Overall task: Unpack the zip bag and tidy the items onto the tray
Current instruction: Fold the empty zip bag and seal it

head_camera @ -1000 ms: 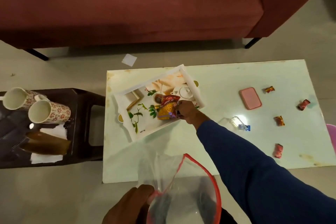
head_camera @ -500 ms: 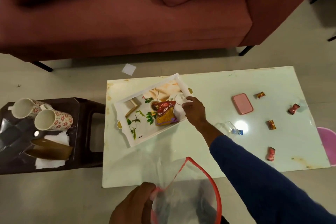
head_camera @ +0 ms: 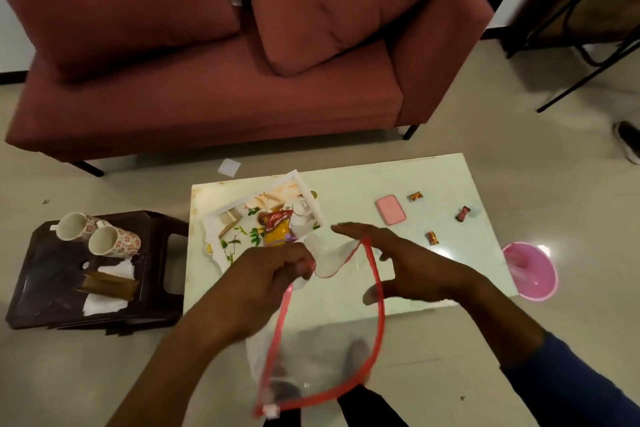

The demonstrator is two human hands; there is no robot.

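Note:
A clear zip bag point(head_camera: 322, 354) with a red zip rim hangs open in front of me. My left hand point(head_camera: 266, 274) pinches its rim near the top. Flat beside the bag's red edge is my right hand point(head_camera: 405, 263), fingers spread and holding nothing. The white floral tray point(head_camera: 221, 218) lies at the left of the pale table point(head_camera: 349, 184). A red and yellow snack packet point(head_camera: 277, 227) rests in the tray. A pink flat case point(head_camera: 390, 210) and three wrapped candies point(head_camera: 432, 238) lie on the table to the right.
A dark stool point(head_camera: 45, 267) on the left carries two floral mugs point(head_camera: 114, 241), tissues and a brown packet. A maroon sofa point(head_camera: 221, 80) stands behind the table. A pink bowl point(head_camera: 531, 270) sits on the floor at the right. A paper scrap point(head_camera: 229, 167) lies on the floor.
My right hand has left the tray and come back to the bag's mouth, open. The bag has been lifted higher in my left hand. The snack packet stays in the tray.

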